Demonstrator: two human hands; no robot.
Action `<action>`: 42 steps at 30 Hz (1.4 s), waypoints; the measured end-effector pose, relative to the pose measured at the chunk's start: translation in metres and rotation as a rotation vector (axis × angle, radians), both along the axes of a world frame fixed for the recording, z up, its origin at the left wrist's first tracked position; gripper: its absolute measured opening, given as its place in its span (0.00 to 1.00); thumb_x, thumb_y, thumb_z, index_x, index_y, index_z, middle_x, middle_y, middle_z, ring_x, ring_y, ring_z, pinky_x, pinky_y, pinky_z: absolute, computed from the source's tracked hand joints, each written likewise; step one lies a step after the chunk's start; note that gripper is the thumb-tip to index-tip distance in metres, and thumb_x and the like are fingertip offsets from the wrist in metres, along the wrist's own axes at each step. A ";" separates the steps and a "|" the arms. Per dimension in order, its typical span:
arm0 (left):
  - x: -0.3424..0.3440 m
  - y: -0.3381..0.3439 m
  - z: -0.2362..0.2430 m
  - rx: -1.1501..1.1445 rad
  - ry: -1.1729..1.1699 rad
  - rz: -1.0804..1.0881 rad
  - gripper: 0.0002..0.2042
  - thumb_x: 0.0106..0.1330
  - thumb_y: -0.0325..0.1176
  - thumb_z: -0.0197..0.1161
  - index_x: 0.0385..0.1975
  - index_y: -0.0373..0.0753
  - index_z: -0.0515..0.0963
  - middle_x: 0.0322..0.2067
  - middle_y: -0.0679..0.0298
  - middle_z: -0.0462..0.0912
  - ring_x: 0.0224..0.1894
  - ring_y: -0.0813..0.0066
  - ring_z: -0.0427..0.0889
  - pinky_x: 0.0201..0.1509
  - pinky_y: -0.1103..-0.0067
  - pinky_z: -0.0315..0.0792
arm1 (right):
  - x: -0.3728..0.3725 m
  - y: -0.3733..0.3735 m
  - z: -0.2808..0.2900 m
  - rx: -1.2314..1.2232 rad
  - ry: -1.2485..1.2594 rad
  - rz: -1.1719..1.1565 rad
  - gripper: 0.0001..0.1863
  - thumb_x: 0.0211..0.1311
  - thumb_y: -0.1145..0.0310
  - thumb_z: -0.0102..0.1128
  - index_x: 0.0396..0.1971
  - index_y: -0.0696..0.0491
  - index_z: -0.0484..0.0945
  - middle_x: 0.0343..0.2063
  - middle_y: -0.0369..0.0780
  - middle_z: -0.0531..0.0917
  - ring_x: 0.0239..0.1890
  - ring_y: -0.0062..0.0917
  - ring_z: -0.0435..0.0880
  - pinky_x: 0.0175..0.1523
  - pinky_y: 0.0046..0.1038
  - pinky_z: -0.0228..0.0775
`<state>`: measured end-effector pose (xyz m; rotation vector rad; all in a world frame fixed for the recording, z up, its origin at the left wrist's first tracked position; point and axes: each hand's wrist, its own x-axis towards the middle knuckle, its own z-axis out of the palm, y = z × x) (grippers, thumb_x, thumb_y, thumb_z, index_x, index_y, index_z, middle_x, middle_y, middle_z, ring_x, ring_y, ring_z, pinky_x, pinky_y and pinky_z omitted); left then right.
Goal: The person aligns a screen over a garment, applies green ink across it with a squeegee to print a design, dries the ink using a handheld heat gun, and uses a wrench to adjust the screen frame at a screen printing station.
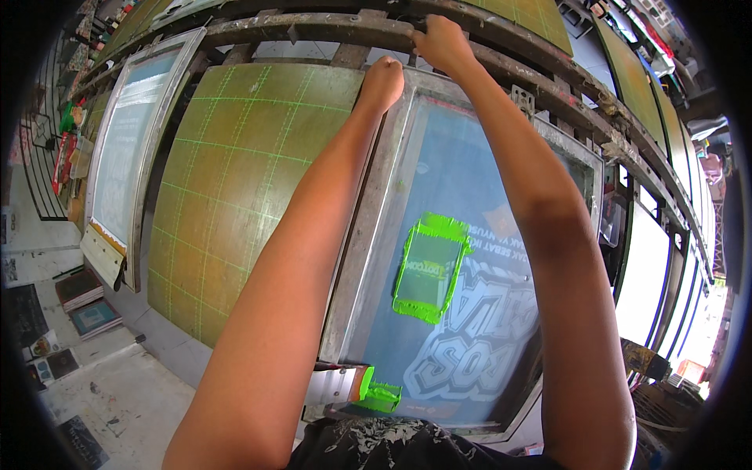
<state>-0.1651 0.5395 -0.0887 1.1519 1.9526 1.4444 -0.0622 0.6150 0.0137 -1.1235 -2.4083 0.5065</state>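
A screen printing frame (366, 235) with a blue mesh lies below my arms. Bright green ink (433, 309) is smeared around a small rectangle on the mesh, beside pale lettering. My left hand (384, 82) is closed at the frame's far left corner, its fingers curled out of sight. Farther off and to the right, my right hand (441, 45) is closed over the dark rail (337, 30); what its fingers hold is hidden. A squeegee (338, 385) with green ink on its blade rests at the frame's near left corner, next to another green patch (381, 396).
Left of the frame lies an olive printing board (251, 172) with green grid lines. Beyond it a second screen frame (129, 149) leans, a squeegee (106, 254) at its near end. Book-like stacks (82, 290) sit on a stained white surface. More boards (642, 258) line the right.
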 end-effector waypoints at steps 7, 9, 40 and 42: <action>0.012 -0.012 0.025 -0.081 0.138 0.028 0.18 0.65 0.39 0.43 0.37 0.31 0.76 0.40 0.42 0.77 0.46 0.43 0.74 0.49 0.63 0.68 | -0.061 -0.024 0.022 0.239 -0.622 0.390 0.14 0.52 0.63 0.59 0.35 0.57 0.81 0.35 0.49 0.82 0.41 0.41 0.82 0.46 0.37 0.74; -0.001 -0.016 0.016 -0.058 0.227 0.010 0.17 0.65 0.38 0.43 0.37 0.31 0.76 0.39 0.43 0.78 0.45 0.44 0.75 0.47 0.64 0.69 | -0.051 -0.021 0.021 0.207 -0.344 0.403 0.15 0.52 0.63 0.60 0.36 0.58 0.80 0.34 0.49 0.83 0.40 0.39 0.82 0.46 0.36 0.74; -0.018 0.039 0.030 -0.420 -0.242 -0.132 0.27 0.50 0.48 0.69 0.39 0.27 0.77 0.46 0.48 0.77 0.47 0.61 0.75 0.50 0.69 0.68 | 0.243 -0.109 0.044 -0.223 0.506 -0.223 0.07 0.58 0.70 0.57 0.31 0.60 0.78 0.22 0.36 0.78 0.26 0.16 0.74 0.36 0.20 0.66; -0.012 0.044 0.021 -0.420 -0.116 -0.151 0.29 0.49 0.48 0.71 0.40 0.25 0.77 0.49 0.44 0.75 0.50 0.59 0.74 0.53 0.68 0.67 | 0.263 -0.127 0.043 -0.243 0.515 -0.282 0.07 0.58 0.71 0.57 0.31 0.60 0.77 0.23 0.36 0.77 0.27 0.16 0.75 0.37 0.19 0.67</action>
